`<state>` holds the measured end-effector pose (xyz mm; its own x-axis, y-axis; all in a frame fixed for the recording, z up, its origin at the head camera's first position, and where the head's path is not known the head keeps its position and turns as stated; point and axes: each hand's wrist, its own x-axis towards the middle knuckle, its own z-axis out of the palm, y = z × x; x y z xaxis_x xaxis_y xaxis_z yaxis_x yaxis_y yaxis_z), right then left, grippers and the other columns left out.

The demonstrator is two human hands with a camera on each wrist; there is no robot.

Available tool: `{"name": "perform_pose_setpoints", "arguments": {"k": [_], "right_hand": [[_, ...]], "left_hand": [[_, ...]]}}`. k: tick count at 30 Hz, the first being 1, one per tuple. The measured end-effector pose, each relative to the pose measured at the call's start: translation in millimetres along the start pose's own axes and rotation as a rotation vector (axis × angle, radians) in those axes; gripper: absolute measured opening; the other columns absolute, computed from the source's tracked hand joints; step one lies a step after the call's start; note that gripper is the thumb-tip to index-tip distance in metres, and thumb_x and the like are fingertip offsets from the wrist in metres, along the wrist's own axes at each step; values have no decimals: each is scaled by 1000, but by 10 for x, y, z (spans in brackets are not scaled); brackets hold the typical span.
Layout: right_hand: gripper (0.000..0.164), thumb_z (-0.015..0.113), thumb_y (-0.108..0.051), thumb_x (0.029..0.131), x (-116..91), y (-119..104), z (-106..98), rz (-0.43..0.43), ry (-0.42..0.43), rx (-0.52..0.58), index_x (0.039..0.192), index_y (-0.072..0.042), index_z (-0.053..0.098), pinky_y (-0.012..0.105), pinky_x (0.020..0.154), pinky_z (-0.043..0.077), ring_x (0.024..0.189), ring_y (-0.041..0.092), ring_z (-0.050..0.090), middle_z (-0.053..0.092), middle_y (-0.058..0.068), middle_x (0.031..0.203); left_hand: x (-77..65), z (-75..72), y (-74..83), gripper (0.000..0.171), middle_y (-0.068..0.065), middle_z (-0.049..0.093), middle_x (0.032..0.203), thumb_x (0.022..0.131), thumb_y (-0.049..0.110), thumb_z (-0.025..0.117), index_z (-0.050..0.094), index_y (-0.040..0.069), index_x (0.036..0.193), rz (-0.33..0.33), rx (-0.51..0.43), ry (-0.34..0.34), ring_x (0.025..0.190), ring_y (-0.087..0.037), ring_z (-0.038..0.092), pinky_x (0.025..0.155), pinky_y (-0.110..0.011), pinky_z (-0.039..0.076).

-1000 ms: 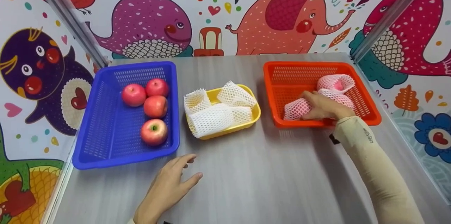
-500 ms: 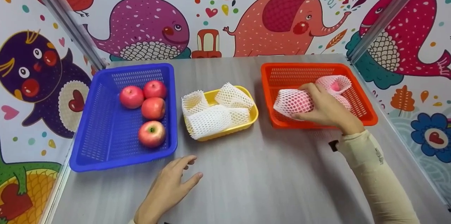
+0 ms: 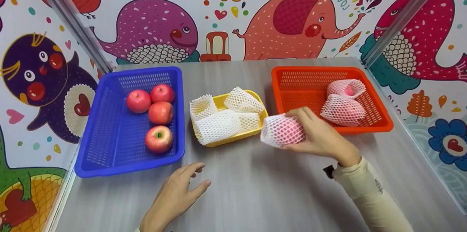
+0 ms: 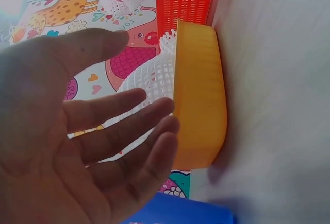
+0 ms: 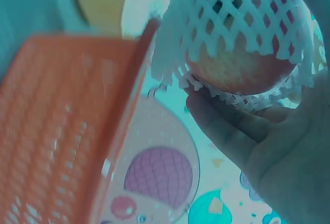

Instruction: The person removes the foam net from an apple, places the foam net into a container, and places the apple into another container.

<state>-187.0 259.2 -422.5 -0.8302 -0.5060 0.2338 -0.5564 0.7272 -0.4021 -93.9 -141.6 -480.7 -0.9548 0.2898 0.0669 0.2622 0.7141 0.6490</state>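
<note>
Apple, round inside white foam mesh, is clamped in the right grip, left grip apart.

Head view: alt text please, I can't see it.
A person's right grip holds a netted apple above the table, near the gap between a yellow basket of white foam nets and a red basket with two wrapped apples. The empty left grip is near a blue basket holding four bare apples.

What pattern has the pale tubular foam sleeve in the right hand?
The pale foam sleeve has diamond mesh, clearest in the right wrist view.
</note>
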Motion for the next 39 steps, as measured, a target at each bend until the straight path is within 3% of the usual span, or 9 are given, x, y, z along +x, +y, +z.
{"name": "perform_pose_setpoints", "arguments": {"k": [10,17,29,36,39], "right_hand": [[77,83,-56,74,-129,-267,710,-154,-66,113,127,-11,52,33,81,55,99,13,57,51,2,119],[79,85,-57,71,-221,-362,1031,-133,-114,138,128,-14,52,32,81,55,100,12,58,50,-2,123],[80,88,-55,68,-334,-392,1097,-98,-130,91,127,-17,51,33,79,55,101,11,58,51,-3,124],[102,89,-58,64,-375,-370,1044,-73,-188,41,144,-13,44,41,87,54,108,18,60,56,4,129],[104,88,-58,63,-384,-363,1038,-80,-222,-7,145,-12,44,43,89,53,109,20,61,60,5,126]], "left_hand": [[31,29,15,41,0,68,113,92,41,72,67,14,122,11,-10,-31,99,-17,64,78,-37,54],[37,45,16,39,-1,68,112,92,39,72,67,14,121,32,-19,-20,97,-18,64,78,-36,54],[56,73,23,35,0,69,109,94,39,70,69,14,118,18,-17,-34,97,-16,64,79,-37,54],[62,87,11,33,1,69,110,93,37,71,69,14,118,24,-3,-32,96,-15,64,78,-36,54],[64,88,7,34,0,69,111,93,38,71,69,15,118,24,-7,-42,97,-15,64,79,-36,54]]}}
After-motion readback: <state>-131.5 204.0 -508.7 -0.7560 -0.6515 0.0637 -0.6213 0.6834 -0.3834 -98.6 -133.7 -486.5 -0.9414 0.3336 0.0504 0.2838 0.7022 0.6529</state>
